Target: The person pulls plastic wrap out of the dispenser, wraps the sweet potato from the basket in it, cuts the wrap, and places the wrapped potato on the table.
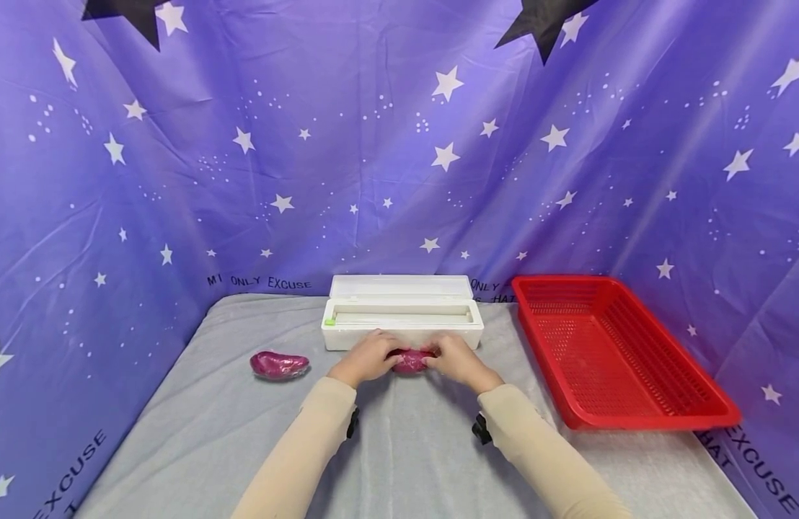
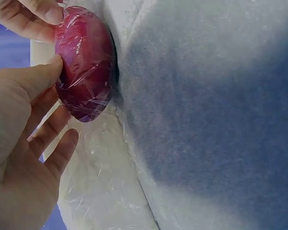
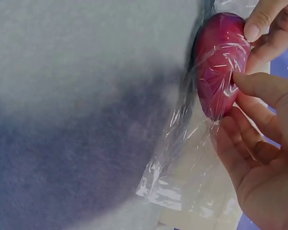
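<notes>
In the head view, a glossy purple sweet potato [image 1: 410,362] lies at the front of a white cling film box [image 1: 402,339]. Clear film [image 3: 165,184] covers it and spreads loosely past its end, over the box's front wall. My left hand [image 2: 26,124] holds its left part, thumb on the near side and fingers behind. Likewise, my right hand [image 3: 271,143] grips the right part, with its thumb pressing the film against the skin. Parts of the fingers are hidden behind the sweet potato. The box's lid [image 1: 402,287] stands raised at the back.
Another purple sweet potato [image 1: 279,365], wrapped in film, lies to the left on the grey cloth [image 1: 231,432]. A red plastic basket [image 1: 562,389] stands at the right. A green slider [image 1: 330,322] sits at the box's left end. Purple starry curtains [image 1: 373,180] surround the table.
</notes>
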A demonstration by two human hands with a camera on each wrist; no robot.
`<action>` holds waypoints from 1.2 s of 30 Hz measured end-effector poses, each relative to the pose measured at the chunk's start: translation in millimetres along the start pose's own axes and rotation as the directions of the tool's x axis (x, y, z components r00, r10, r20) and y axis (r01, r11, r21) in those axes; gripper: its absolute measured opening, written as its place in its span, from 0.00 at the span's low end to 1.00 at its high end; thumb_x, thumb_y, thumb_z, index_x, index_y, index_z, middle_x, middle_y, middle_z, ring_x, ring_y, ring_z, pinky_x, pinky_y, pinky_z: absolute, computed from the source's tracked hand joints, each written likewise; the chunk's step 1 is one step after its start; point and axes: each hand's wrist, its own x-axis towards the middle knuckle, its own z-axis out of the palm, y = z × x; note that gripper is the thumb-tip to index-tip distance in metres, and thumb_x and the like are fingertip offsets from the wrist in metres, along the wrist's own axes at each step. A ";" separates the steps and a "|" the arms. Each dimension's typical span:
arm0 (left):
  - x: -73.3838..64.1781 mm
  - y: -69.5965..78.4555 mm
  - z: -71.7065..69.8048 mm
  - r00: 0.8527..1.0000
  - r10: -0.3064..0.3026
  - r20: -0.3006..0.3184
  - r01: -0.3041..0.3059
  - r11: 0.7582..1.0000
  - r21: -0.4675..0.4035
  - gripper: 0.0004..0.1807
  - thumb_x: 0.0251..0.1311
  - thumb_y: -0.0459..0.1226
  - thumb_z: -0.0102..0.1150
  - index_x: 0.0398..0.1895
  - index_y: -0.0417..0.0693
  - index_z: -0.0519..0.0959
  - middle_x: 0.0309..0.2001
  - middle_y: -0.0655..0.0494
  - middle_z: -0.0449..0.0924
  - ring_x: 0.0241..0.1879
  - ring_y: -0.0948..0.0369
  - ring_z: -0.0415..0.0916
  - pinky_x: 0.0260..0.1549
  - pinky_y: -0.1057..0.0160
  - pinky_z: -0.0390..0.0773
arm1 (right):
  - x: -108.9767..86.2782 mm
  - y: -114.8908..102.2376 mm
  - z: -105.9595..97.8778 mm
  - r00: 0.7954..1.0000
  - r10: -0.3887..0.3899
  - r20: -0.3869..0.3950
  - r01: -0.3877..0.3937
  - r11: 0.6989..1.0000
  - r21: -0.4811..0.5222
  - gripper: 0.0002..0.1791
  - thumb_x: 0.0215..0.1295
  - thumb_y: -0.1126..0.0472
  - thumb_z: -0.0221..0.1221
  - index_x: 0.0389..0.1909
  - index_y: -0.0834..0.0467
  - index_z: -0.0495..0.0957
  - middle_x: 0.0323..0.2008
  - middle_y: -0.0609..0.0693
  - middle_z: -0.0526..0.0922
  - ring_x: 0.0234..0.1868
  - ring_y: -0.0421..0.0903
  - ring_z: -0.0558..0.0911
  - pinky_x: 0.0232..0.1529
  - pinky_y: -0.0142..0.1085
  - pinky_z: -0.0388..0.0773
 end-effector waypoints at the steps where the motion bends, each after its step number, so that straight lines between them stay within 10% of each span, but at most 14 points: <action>1: 0.5 -0.5 0.9 1.000 -0.002 -0.008 0.002 1.000 -0.004 0.16 0.69 0.36 0.61 0.58 0.46 0.81 0.57 0.53 0.81 0.60 0.53 0.74 0.66 0.52 0.64 | 0.1 0.9 0.5 1.000 0.007 -0.003 -0.007 1.000 0.010 0.09 0.55 0.67 0.71 0.37 0.61 0.86 0.35 0.50 0.84 0.36 0.45 0.80 0.43 0.41 0.79; 20: -1.7 -2.6 2.2 0.997 -0.037 -0.075 0.032 0.997 -0.067 0.14 0.65 0.38 0.65 0.52 0.44 0.84 0.49 0.51 0.81 0.52 0.54 0.77 0.57 0.54 0.73 | -2.6 9.8 2.6 0.999 -0.033 -0.016 0.033 0.999 0.037 0.10 0.56 0.65 0.70 0.40 0.63 0.86 0.38 0.53 0.84 0.40 0.48 0.80 0.46 0.44 0.78; 28: -7.6 -7.7 -6.3 0.987 -0.100 -0.125 0.065 0.963 -0.262 0.15 0.64 0.33 0.63 0.53 0.42 0.82 0.48 0.48 0.82 0.46 0.53 0.80 0.49 0.54 0.79 | -3.6 7.8 2.1 0.999 -0.035 -0.005 0.035 0.998 0.046 0.10 0.56 0.65 0.71 0.39 0.63 0.86 0.37 0.52 0.83 0.36 0.46 0.79 0.40 0.38 0.77; 32: -12.3 -15.9 -16.5 0.946 -0.165 -0.280 0.075 0.949 -0.306 0.12 0.62 0.32 0.63 0.48 0.43 0.85 0.44 0.50 0.84 0.43 0.53 0.80 0.47 0.53 0.80 | -4.8 6.6 1.5 1.000 -0.021 0.004 0.021 0.998 0.053 0.10 0.57 0.65 0.70 0.40 0.63 0.86 0.37 0.52 0.83 0.35 0.46 0.79 0.39 0.37 0.77; 36: -19.3 -28.1 -27.6 0.834 -0.292 -0.468 0.118 0.923 -0.366 0.11 0.58 0.32 0.67 0.45 0.43 0.85 0.45 0.47 0.85 0.48 0.49 0.80 0.52 0.48 0.76 | -5.1 6.2 1.1 1.000 -0.015 0.006 0.015 0.998 0.059 0.10 0.57 0.65 0.71 0.40 0.62 0.86 0.38 0.52 0.83 0.36 0.46 0.79 0.39 0.36 0.77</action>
